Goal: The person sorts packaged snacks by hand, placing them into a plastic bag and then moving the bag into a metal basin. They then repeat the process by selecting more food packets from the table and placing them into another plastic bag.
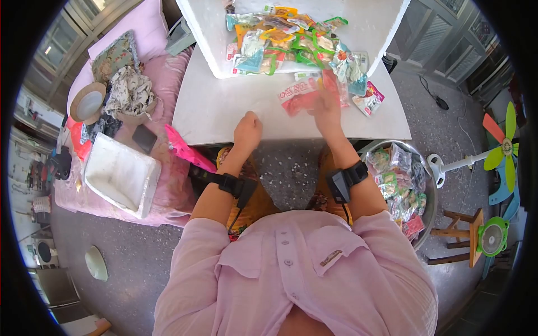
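My right hand is over the white table, closed on a red-and-white plastic packet; motion blurs the fingers and the packet. Close by my left hand rests in a fist at the table's front edge, with nothing showing from it. A white foam box lies with its open side towards me at the back of the table. Many small snack packets in green, orange and blue are piled inside it. One white, red and purple packet lies on the table right of my right hand.
Beside my right arm, a large metal basin holds more packets. Further right stand a fan with coloured blades and a wooden stool. To the left, a pink-covered bed carries a white foam tray.
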